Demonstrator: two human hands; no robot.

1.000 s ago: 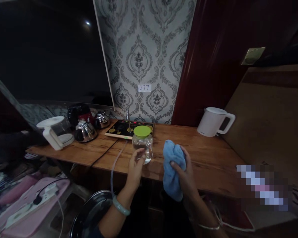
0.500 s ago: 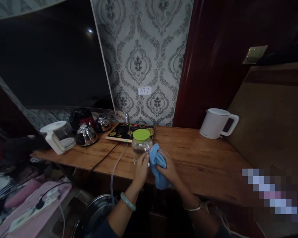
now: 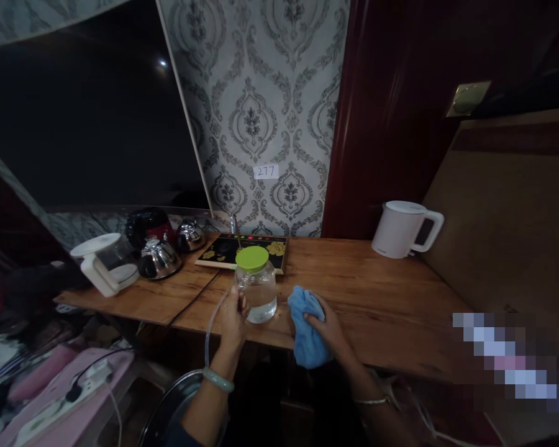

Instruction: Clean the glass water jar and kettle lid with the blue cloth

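Note:
A clear glass jug (image 3: 261, 298) with a green lid (image 3: 252, 258) stands near the table's front edge, liquid visible inside. My left hand (image 3: 234, 315) is closed at its left side, fingers curled where the handle appears to be; the handle itself is hidden. To the right of the jug, my right hand (image 3: 325, 323) grips a bunched blue cloth (image 3: 307, 332), which hangs down over the front edge. The cloth is apart from the jug.
Behind the jug lies a black tea-stove panel (image 3: 223, 247) with a small spout. Metal kettles (image 3: 159, 257), a white-handled glass pot (image 3: 103, 267) and, far right, a white electric kettle (image 3: 399, 230) share the wooden table (image 3: 354, 292). A clear tube (image 3: 208, 335) runs down to a basin (image 3: 168, 403).
My left hand has moved from the jug's front right to its left side. My right hand and the blue cloth have drawn away to the right, off the jug.

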